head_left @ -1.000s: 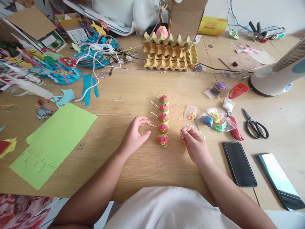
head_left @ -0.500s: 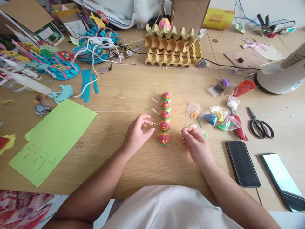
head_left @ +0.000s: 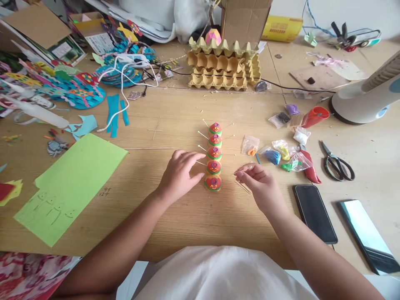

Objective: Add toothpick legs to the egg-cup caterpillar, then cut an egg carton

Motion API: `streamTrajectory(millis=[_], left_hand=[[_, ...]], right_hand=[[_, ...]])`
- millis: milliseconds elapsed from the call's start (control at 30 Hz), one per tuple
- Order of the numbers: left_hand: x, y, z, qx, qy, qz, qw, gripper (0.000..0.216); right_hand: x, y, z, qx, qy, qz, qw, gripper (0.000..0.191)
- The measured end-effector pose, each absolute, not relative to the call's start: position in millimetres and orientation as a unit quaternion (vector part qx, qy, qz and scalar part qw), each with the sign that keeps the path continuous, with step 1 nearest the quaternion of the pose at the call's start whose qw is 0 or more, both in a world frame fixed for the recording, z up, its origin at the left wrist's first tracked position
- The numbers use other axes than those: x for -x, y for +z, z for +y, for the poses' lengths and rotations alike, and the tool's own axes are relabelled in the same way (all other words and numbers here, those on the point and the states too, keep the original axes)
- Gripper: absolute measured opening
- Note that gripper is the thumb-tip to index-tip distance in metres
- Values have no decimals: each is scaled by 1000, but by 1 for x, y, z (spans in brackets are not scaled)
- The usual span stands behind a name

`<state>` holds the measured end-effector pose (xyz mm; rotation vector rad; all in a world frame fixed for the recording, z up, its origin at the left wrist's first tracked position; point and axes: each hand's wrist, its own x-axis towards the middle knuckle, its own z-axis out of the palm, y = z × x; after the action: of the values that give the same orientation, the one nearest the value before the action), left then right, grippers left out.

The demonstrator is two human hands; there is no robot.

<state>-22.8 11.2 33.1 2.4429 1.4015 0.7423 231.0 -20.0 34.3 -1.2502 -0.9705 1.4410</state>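
A row of egg-carton cups (head_left: 214, 155), each topped with red and green clay and a small face, runs away from me in the middle of the table. Thin toothpicks with pale balls on their ends stick out sideways from most of the cups. Left of the row, my left hand (head_left: 181, 173) hovers with thumb and fingers apart, near the toothpick on the second-nearest cup. To the right, my right hand (head_left: 259, 181) pinches a toothpick with a pale green ball (head_left: 250, 167), its tip towards the row. Several bare toothpicks (head_left: 243, 186) lie by that hand.
Clay packets (head_left: 271, 156), scissors (head_left: 336, 162) and two phones (head_left: 315, 213) lie on the right. Green paper (head_left: 79, 171) covers part of the left side. Egg cartons (head_left: 218, 79) stand at the back, and a white appliance base (head_left: 353, 104) is at far right.
My right hand has turned, so its toothpick points more towards the row. My left hand has come slightly nearer the cups, fingers still spread. The view has shifted a little.
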Motion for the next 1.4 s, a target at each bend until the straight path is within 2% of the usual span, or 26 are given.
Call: streamTrajectory(millis=[167,567,700,1100,1400], left_hand=[[17,34,21,-862,220,443,116,49],[3,52,27,-902,123,403,91,64],[2,50,29,-904,125,396,98,59],[0,42,34,-912,121,372,123,49],[-3,45,33,-911,99,390,95,45]], right_hand=[[-227,22,-6,528,570,-413,474,27],[-220,7,-2,529,540,-444,481,23],[-220,4,-3,526,536,-456,478,19],[-220,2,-1,516,545,-452,483,22],[-219,2,0,524,541,-453,477,24]])
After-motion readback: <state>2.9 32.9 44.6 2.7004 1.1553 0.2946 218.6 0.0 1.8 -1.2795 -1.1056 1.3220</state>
